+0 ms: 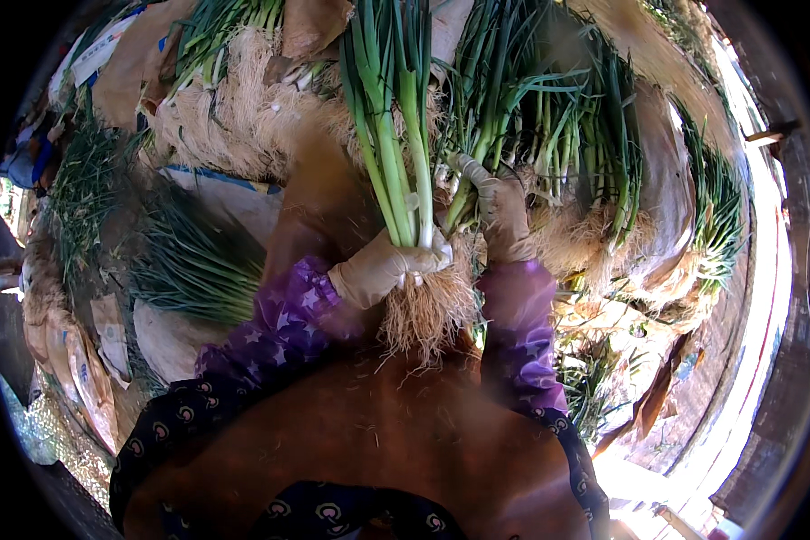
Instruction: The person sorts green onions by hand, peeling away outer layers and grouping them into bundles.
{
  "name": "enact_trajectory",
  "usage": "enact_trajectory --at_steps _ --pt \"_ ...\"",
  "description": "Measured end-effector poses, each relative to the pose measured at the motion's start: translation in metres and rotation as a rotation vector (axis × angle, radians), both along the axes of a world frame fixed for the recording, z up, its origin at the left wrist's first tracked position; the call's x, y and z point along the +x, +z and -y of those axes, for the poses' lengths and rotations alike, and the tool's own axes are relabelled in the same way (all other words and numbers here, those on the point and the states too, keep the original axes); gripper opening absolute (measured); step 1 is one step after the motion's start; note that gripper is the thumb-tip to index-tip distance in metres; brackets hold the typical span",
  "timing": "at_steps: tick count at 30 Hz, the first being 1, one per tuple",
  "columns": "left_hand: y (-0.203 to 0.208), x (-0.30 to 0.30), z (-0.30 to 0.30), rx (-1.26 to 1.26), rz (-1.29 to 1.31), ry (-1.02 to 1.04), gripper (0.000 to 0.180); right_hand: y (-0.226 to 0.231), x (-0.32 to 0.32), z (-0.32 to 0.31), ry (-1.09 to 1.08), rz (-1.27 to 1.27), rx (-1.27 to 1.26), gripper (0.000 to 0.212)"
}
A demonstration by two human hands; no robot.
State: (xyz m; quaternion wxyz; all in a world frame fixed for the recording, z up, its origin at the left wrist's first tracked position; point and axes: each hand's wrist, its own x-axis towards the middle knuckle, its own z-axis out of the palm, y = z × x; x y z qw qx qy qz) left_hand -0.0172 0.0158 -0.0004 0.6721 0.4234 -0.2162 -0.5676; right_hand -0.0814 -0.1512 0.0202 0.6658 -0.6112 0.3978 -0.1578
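My left hand [391, 270], in a pale glove, is closed round the white bases of a small bunch of green onions [389, 153]. Their leaves point away from me and the tangled roots [427, 315] hang toward my lap. Just to the right, my right hand [499, 202], gloved too, curls its fingers on another green onion stalk [462, 200]. Its fingertips are partly hidden among leaves. Beyond that hand lies a heap of green onions [558, 108] with dark leaves and long pale roots.
More rooted green onions [234, 117] lie at the far left, beside brown sacking [135, 72]. A trimmed-looking bundle [193, 261] rests by my left sleeve. Loose green scraps [85, 189] lie at the left edge. Another bundle [715, 225] stands at the far right. A brown apron [351, 441] covers my lap.
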Motion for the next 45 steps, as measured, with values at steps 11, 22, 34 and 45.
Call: enact_trajectory --at_steps 11,22,34,45 --pt "0.008 0.016 0.006 0.188 0.009 0.142 0.016 -0.010 -0.027 -0.029 -0.210 0.292 -0.349 0.024" --pt "0.002 0.026 0.003 0.101 -0.026 0.161 0.013 -0.086 -0.236 -0.037 -0.070 0.188 0.739 0.033" --pt "0.015 0.003 0.001 0.039 0.088 0.067 0.021 -0.007 -0.014 -0.007 0.075 0.081 0.013 0.032" --pt "0.007 0.016 -0.006 0.117 0.034 0.059 0.046 -0.034 -0.024 -0.024 0.186 0.273 -0.465 0.016"
